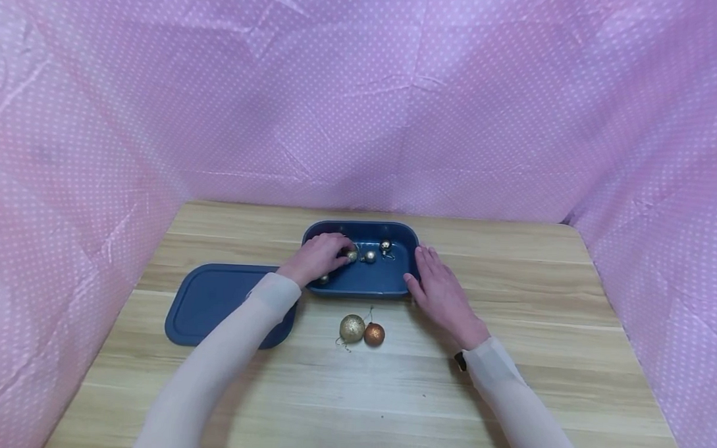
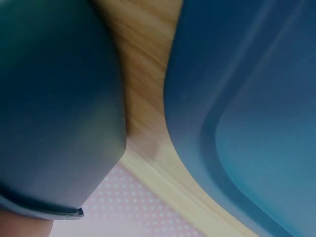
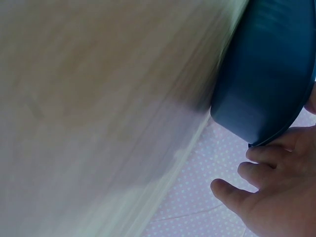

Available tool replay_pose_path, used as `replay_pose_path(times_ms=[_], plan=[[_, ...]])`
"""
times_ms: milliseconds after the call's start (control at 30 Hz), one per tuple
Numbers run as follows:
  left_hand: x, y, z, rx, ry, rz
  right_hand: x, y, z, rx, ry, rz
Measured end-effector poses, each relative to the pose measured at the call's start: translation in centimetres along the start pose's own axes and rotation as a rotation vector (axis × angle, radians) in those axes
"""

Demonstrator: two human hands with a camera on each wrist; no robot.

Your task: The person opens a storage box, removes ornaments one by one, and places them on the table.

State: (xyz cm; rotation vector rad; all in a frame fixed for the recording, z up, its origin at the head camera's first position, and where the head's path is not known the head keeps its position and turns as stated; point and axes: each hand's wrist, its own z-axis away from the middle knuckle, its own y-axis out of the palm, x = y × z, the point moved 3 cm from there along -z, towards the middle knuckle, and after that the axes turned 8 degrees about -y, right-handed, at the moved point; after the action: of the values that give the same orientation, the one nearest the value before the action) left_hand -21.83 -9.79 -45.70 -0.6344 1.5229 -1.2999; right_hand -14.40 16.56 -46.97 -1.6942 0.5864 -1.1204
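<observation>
A dark blue rectangular box point(image 1: 356, 293) without its lid stands near the table's back edge. My left hand point(image 1: 320, 257) reaches in over its left end, with thumb and fingers bent around a small gold bauble point(image 1: 351, 255). Two more small shiny baubles, one pale gold point(image 1: 370, 257) and one darker gold point(image 1: 385, 245), lie on the box floor; another bauble point(image 1: 324, 279) shows partly under the left hand. At the right end, my right hand point(image 1: 442, 289) rests against the rim with its fingers extended; the right wrist view shows its fingertips at the box wall point(image 3: 266, 84).
The blue lid point(image 1: 213, 304) lies flat to the left of the box, under the left forearm. In front of the box sit a larger glittery gold bauble point(image 1: 351, 328) and a copper bauble point(image 1: 374, 334). Pink dotted cloth point(image 1: 362, 118) hangs behind and beside the wooden table.
</observation>
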Motion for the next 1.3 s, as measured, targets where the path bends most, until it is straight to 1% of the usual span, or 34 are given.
replay_pose_path(times_ms=[200, 633, 733, 1067, 1300], plan=[[-0.3, -0.6, 0.9, -0.068, 0.046, 0.024, 0.0, -0.1, 0.1, 0.000, -0.002, -0.010], [-1.0, -2.1, 2.7, -0.163, 0.056, 0.071, 0.0, 0.0, 0.2, 0.003, -0.005, -0.010], [-1.1, -2.4, 3.2, -0.181, 0.054, 0.099, -0.1, 0.0, 0.2, 0.004, -0.005, -0.012], [-1.4, -3.0, 4.7, -0.204, 0.043, 0.224, -0.1, 0.1, 0.1, 0.006, -0.004, -0.014], [-1.7, -3.4, 5.7, -0.261, 0.065, 0.291, 0.0, 0.0, 0.1, 0.003, -0.006, -0.013]])
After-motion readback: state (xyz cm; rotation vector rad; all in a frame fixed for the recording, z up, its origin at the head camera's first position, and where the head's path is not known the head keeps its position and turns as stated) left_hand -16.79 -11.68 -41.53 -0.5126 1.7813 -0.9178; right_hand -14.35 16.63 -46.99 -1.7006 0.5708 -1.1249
